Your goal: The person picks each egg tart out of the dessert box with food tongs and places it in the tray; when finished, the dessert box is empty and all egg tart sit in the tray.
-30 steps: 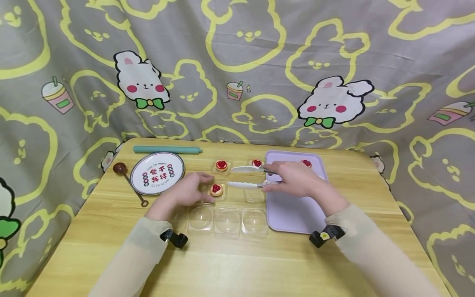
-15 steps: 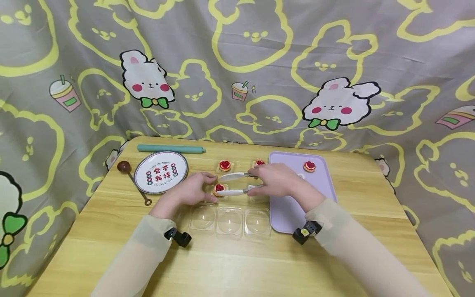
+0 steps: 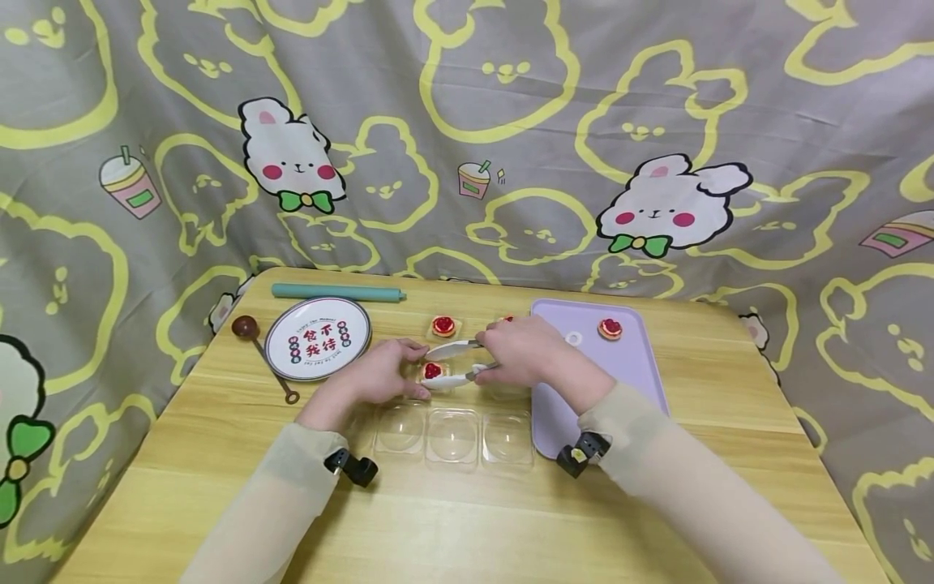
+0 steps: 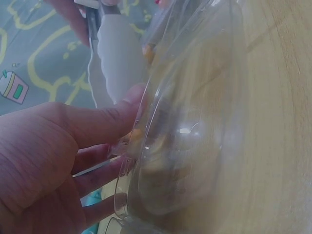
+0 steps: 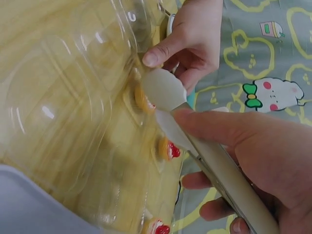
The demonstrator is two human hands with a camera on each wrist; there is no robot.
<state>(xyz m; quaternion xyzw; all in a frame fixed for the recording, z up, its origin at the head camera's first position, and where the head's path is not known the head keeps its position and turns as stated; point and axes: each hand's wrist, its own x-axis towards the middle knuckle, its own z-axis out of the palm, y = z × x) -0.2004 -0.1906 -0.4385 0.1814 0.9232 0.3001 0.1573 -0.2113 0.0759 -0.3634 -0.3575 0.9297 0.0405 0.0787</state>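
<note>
My right hand (image 3: 521,353) holds a pair of white-tipped tongs (image 3: 451,349) by the handles. The tong tips stand apart, one on each side of a small tart (image 3: 433,371) with red topping; I cannot tell whether they touch it. The tart sits in a compartment of a clear plastic box (image 3: 452,434), whose lid lies opened toward me. My left hand (image 3: 379,373) grips the box's left edge beside the tart, thumb on the near side and fingers on the far side. Behind lies another tart (image 3: 443,326); a further tart (image 3: 509,319) is mostly hidden by my right hand.
A lilac tray (image 3: 598,405) on the right bears one tart (image 3: 610,328) near its far end. At the left stand a white printed plate (image 3: 319,339), a brown ladle (image 3: 246,327) reaching partly under it, and a teal rolling pin (image 3: 337,292) at the back edge.
My right hand has moved left with the tongs, from beside the tray to around the near-left tart, and their tips have drawn closer together. My left hand stays on the box.
</note>
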